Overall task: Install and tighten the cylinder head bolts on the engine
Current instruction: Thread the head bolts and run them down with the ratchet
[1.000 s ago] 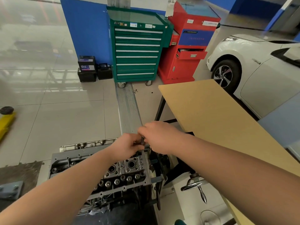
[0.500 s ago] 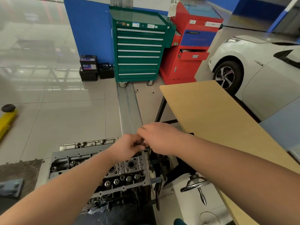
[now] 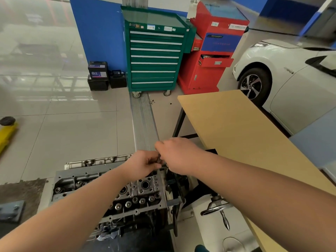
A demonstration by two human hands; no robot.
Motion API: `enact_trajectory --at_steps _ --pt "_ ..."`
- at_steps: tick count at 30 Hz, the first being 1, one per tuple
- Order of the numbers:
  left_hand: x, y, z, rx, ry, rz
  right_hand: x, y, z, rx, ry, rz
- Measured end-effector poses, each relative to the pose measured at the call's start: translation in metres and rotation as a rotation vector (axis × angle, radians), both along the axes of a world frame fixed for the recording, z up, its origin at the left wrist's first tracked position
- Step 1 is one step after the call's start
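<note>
Hands meeting at frame centre above the far edge of the cylinder head (image 3: pixel 112 190). Left hand (image 3: pixel 143 165) and right hand (image 3: pixel 179 154), fingers curled, are both pinching a small dark bolt (image 3: pixel 159 158), which is showing upright in the gap between them. Cylinder head is sitting lower centre. Green tool cabinet (image 3: pixel 154 57) is standing upper centre; tan table (image 3: pixel 241 133) is lying at right.

Both hands (image 3: pixel 143 163) grip bolt (image 3: pixel 159 158) over engine (image 3: pixel 138 193).
</note>
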State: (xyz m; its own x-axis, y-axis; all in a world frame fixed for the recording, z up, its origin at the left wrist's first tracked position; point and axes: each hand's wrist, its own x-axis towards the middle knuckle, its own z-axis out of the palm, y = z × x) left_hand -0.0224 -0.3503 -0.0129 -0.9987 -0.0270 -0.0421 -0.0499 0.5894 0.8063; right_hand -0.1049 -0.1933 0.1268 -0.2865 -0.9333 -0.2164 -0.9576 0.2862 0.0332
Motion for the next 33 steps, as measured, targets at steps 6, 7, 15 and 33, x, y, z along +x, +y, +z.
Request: enact_trajectory --at_steps 6,7,15,33 --pt "0.006 0.024 -0.001 -0.024 0.139 0.161 0.014 -0.002 -0.024 -0.007 0.290 -0.046" --pt "0.007 0.027 -0.004 -0.046 0.150 0.191 0.012 -0.002 -0.024 -0.010 0.287 -0.070" --pt "0.000 0.003 0.007 -0.047 -0.008 -0.033 -0.003 -0.001 -0.013 -0.065 0.025 0.125" --pt "0.006 0.018 0.002 -0.016 0.203 0.142 0.000 -0.002 -0.030 -0.121 0.232 -0.023"
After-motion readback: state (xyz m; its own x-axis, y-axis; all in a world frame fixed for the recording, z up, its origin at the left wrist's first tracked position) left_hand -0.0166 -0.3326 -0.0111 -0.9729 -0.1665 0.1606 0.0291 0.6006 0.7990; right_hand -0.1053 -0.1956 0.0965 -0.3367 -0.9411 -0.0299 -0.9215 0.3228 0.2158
